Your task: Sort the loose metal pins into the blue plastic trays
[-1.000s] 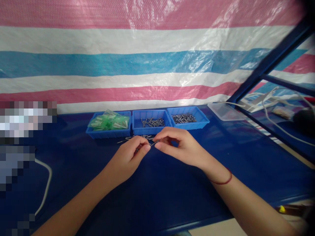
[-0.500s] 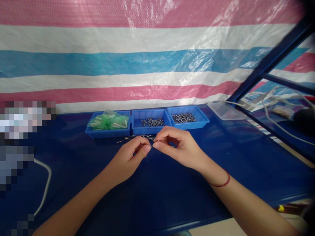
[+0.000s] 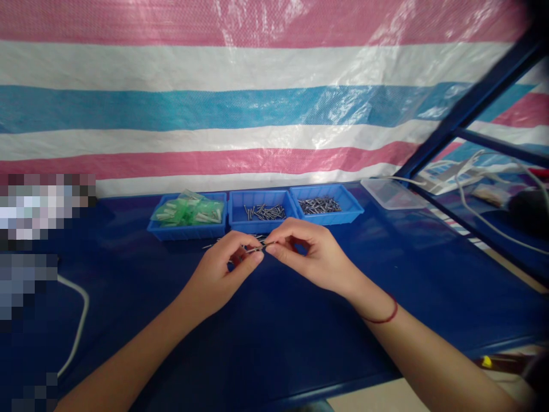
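A thin metal rod (image 3: 257, 249) spans the small gap between my two hands, above the blue tabletop (image 3: 266, 337). My left hand (image 3: 229, 266) has thumb and fingers closed around its left part. At the other end, the fingertips of my right hand (image 3: 306, 252) pinch it; whether it is one piece or two joined pieces is too small to tell. Behind my hands lie several loose thin metal rods (image 3: 209, 246), partly hidden by my fingers. Short metal pins (image 3: 268, 213) fill part of the middle blue bin (image 3: 240, 197), just beyond.
The left blue bin (image 3: 184, 232) holds green bags (image 3: 189, 210) with pale pieces. More metal pins (image 3: 319, 205) lie in the right blue bin (image 3: 349, 212). A clear plastic lid (image 3: 394, 193) rests near a dark metal frame (image 3: 463, 117). A white cable (image 3: 83, 320) curves at left.
My left fingers have opened slightly and shifted, and more of the thin rod shows between the hands. My right hand keeps its pinch, almost in the same place.
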The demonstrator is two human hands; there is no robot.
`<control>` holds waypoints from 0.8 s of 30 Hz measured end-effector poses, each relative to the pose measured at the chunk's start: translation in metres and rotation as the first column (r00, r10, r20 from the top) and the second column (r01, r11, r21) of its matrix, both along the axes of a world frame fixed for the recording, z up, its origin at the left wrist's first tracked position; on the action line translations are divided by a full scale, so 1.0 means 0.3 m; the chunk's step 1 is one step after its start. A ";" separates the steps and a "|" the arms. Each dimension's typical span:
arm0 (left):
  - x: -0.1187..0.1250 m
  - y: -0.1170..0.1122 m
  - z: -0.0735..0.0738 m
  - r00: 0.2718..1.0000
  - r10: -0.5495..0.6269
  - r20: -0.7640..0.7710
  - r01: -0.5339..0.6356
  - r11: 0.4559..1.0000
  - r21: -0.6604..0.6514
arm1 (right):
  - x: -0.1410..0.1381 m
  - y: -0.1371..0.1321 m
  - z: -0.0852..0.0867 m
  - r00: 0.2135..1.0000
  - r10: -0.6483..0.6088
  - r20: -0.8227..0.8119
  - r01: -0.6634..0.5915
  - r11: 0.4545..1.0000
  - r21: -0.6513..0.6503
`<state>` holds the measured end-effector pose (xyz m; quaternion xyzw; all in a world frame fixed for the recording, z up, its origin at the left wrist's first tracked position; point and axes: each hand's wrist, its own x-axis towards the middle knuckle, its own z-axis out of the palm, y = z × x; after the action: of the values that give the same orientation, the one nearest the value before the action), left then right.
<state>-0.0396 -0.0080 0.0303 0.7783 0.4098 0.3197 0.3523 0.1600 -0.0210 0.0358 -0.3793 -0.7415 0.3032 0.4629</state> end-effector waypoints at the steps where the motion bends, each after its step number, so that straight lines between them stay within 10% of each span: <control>1: 0.000 0.001 0.001 1.000 0.020 0.007 -0.020 1.000 0.011 | 0.001 0.003 -0.003 0.999 -0.015 0.029 0.015 1.000 0.023; 7: -0.006 0.000 0.029 0.994 0.069 -0.082 -0.060 0.993 0.104 | -0.005 0.013 -0.021 0.983 -0.028 0.181 0.008 0.994 0.112; 12: -0.041 0.009 0.066 0.886 -0.012 -0.464 0.085 0.987 0.137 | 0.030 0.049 -0.035 0.965 -0.223 0.140 0.217 0.975 0.054; 20: -0.091 0.010 0.073 0.694 -0.091 -0.714 0.113 0.993 -0.017 | 0.202 0.132 -0.035 0.574 -0.784 0.236 0.716 0.620 0.321; 24: -0.089 -0.005 0.061 0.672 -0.146 -0.726 0.132 0.988 -0.076 | 0.225 0.143 -0.041 0.482 -0.806 0.344 0.737 0.586 0.339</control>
<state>-0.0663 -0.0096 0.0488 0.8669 0.4584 -0.0474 0.1903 0.2275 0.0220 0.0236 -0.6975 -0.5980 -0.0921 0.3839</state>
